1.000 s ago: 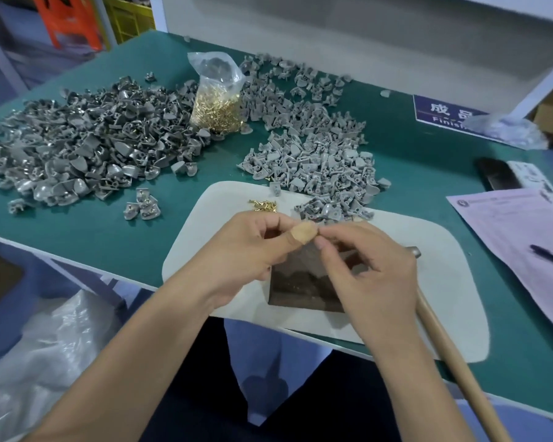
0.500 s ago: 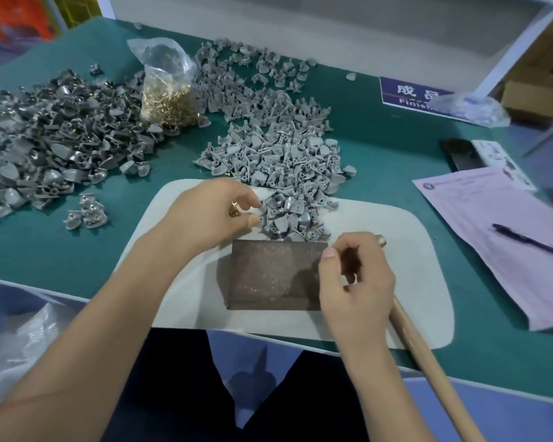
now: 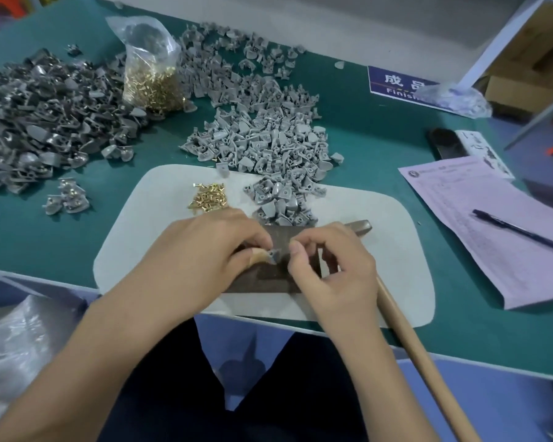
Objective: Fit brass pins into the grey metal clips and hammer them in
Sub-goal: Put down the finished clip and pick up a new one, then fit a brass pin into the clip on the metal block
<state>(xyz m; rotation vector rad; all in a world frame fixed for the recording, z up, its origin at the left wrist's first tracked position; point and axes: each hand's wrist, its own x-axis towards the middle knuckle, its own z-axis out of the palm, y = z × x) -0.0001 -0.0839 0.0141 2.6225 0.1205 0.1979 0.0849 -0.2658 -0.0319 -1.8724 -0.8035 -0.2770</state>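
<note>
Nearest: hammer, wooden handle running from the lower right edge up to a metal head lying on the mat, just right of the right hand; no hand holds it.

Both hands over a dark metal block that sits on the white mat at the table's near edge. Left hand: fingers curled, thumb and forefinger pinching one grey clip just above the block's top face. Thumb tip wrapped in tan tape. Right hand: fingers curled, thumb and forefinger closed together right beside the clip. Whether a pin sits between them cannot be told; nothing brass shows there.

On the mat behind the left hand: small loose heap of brass pins. To its right, a cluster of grey clips spilling onto the mat from a larger light grey pile on the green table.

Far left: wide pile of darker grey clips; a few separate ones lie near the mat's left edge. Between the two big piles, a clear plastic bag stands, lower half full of brass pins.

Right side: lilac printed sheet with a pen on it. Beyond, a dark phone and a blue label against the back wall.
</note>
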